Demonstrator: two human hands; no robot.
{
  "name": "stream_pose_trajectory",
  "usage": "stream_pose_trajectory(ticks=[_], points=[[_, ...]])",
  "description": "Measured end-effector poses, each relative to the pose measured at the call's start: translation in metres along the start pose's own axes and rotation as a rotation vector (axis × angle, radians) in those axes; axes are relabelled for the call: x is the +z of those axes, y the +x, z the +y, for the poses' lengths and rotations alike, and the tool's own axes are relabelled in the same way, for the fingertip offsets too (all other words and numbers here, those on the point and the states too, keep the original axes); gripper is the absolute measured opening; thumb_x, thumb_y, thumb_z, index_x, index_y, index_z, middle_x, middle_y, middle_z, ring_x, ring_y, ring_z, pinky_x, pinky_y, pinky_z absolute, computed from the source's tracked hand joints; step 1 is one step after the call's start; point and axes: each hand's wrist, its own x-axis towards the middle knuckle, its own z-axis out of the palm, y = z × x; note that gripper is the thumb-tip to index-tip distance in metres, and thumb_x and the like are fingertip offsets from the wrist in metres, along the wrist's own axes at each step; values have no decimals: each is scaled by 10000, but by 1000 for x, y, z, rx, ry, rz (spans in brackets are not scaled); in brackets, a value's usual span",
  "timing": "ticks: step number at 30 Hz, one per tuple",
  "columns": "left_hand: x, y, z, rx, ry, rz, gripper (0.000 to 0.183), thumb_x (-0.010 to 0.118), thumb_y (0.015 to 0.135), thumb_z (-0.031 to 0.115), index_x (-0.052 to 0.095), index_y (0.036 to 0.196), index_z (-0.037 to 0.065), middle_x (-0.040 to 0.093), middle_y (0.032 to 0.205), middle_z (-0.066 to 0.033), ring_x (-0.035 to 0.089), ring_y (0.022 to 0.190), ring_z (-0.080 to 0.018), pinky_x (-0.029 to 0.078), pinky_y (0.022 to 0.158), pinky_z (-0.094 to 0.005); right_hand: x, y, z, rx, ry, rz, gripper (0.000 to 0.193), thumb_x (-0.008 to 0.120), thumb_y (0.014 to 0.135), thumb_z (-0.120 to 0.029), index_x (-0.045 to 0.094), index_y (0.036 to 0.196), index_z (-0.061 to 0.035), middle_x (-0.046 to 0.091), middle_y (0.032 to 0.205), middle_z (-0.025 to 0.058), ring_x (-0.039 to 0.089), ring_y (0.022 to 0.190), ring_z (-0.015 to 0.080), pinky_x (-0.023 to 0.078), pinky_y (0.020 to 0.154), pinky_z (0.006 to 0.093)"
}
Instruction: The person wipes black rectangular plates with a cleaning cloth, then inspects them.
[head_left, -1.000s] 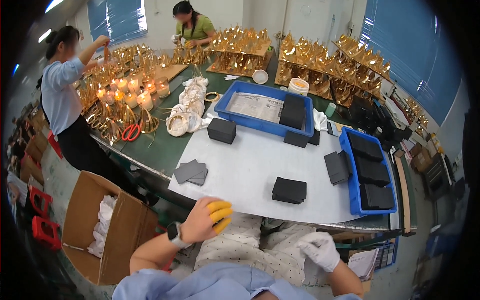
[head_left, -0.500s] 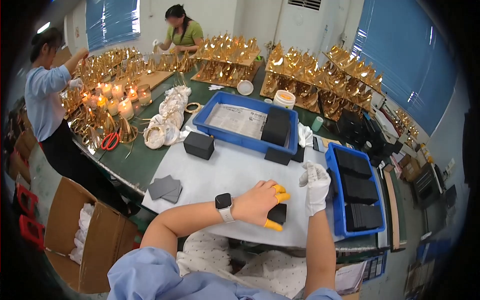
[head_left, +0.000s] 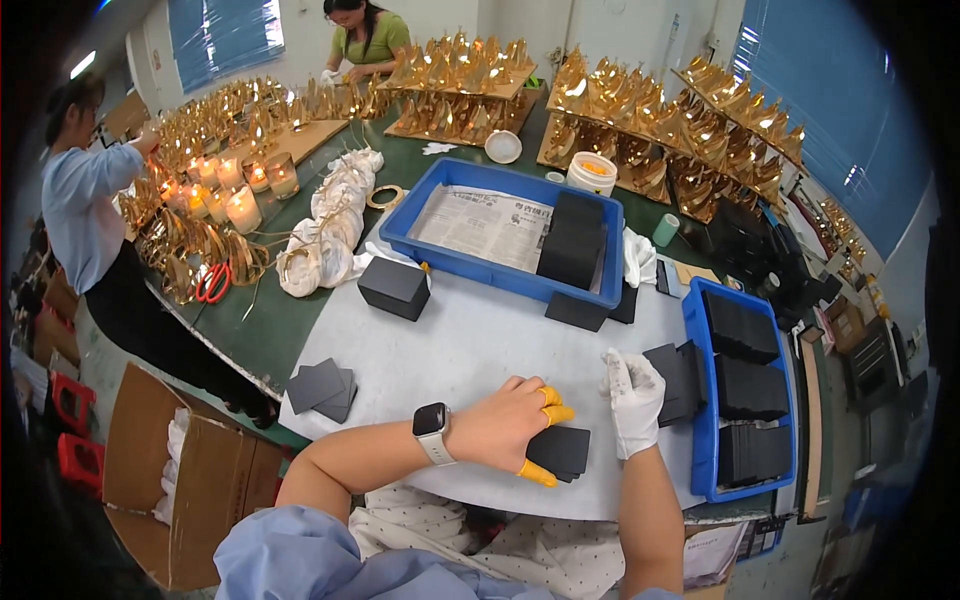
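Observation:
My left hand [head_left: 497, 428] wears yellow finger covers and a watch. Its thumb and fingers are closed around the left end of a small stack of thin black rectangular cards [head_left: 562, 452] near the table's front edge. To its right, my white-gloved right hand [head_left: 634, 402] is raised with fingertips pinched together; whatever they may hold is too small or hidden to make out. Just beyond that glove, several loose black cards [head_left: 675, 382] sit against the left wall of a blue tray [head_left: 703, 440]. That tray holds rows of packed black cards [head_left: 752, 388].
Grey cards [head_left: 322, 388] lie at the left, and a black block [head_left: 394, 288] stands behind them. A larger blue tray [head_left: 470, 262] holds newspaper and a black stack [head_left: 572, 238]. Lit candles [head_left: 243, 210], gold pieces [head_left: 460, 65] and red scissors [head_left: 213, 284] are farther off. Two people work there.
The view has shifted slightly. The black cards in my left hand now show more and look fanned. My right hand has moved little, and loose cards beside the right tray have come into sight.

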Motion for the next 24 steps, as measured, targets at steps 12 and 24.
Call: stream_pose_trajectory(ticks=[12, 24], points=[[7, -6, 5, -50, -14, -59, 780, 855, 738, 540, 642, 1312, 56, 606, 1156, -116, 514, 1102, -295, 389, 929, -408, 3, -2, -5, 27, 17, -1, 98, 668, 1011, -67, 692, 951, 8, 563, 655, -29, 492, 571, 35, 414, 538, 231], [13, -10, 6, -145, -164, -65, 697, 893, 747, 405, 627, 1290, 58, 543, 1247, -133, 452, 1152, -342, 392, 949, -444, 7, -2, -2, 56, -15, -1, 139, 688, 1007, -108, 692, 926, 5, 572, 649, -30, 498, 566, 38, 419, 538, 231]])
